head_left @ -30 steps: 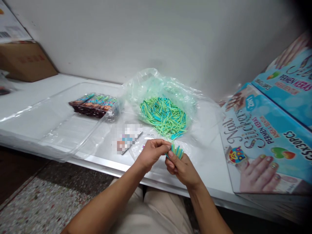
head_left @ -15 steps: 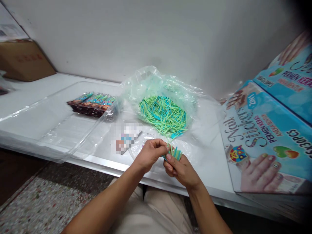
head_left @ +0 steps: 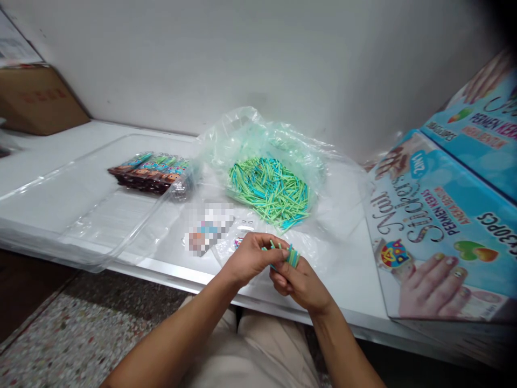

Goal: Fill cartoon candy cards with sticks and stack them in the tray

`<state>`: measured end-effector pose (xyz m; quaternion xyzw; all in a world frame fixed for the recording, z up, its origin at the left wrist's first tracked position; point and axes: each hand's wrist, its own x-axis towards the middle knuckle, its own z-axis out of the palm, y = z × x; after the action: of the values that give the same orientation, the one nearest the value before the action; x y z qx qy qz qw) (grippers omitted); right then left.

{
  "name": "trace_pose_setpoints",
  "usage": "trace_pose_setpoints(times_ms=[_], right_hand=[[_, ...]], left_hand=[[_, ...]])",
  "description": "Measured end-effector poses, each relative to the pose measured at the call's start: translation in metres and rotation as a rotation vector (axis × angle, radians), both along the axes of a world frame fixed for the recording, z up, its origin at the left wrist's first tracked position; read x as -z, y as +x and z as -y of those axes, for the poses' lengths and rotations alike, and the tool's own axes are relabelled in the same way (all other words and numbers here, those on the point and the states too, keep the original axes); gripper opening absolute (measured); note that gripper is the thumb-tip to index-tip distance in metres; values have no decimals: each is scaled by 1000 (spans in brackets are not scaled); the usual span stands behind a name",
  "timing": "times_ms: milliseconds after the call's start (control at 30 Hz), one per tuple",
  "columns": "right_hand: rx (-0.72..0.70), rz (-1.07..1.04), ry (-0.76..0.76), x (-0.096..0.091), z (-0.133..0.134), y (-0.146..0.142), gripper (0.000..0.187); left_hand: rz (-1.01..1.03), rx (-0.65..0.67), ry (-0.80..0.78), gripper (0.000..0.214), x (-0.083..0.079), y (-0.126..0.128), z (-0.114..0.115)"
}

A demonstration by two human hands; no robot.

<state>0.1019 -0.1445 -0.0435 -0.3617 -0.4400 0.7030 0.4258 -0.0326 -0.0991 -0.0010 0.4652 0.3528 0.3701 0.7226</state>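
Observation:
My right hand (head_left: 301, 280) is closed around a small bundle of thin green and blue sticks (head_left: 293, 257), whose ends poke up past the thumb. Pressed against it, my left hand (head_left: 256, 258) pinches a few of the same sticks between thumb and fingers, their tips showing above the knuckles. Just beyond both hands, a clear plastic bag (head_left: 250, 121) lies open with a large heap of loose green and blue sticks (head_left: 270, 188) spilling toward its mouth. Left of my hands lies a small printed packet (head_left: 208, 229), partly blurred out.
A clear plastic tray (head_left: 92, 215) at left holds several stacked dark packets (head_left: 149, 172). Large blue printed boxes (head_left: 436, 237) stand at right on the white table (head_left: 347, 291). A brown carton (head_left: 40, 99) sits at far left, against the wall.
My left fingers now hold a few sticks with their tips showing, where before they were reaching into the bundle's edge. My right hand has hardly moved.

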Motion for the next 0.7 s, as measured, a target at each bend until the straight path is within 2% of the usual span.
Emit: trace_pose_setpoints(times_ms=[233,400,500,600,700], right_hand=[[-37,-14,29,4,2,5,37],[-57,11,32,4,2,5,39],[-64,-4,20,4,2,4,37],[-49,-17,12,4,1,3,35],[-57,11,29,4,1,4,39]], left_hand=[[-7,82,42,17,0,-6,0],[42,6,16,4,0,-2,-1],[21,-11,27,15,-2,0,1],[-57,52,41,28,-6,0,2],[-74,80,84,19,-7,-1,3]])
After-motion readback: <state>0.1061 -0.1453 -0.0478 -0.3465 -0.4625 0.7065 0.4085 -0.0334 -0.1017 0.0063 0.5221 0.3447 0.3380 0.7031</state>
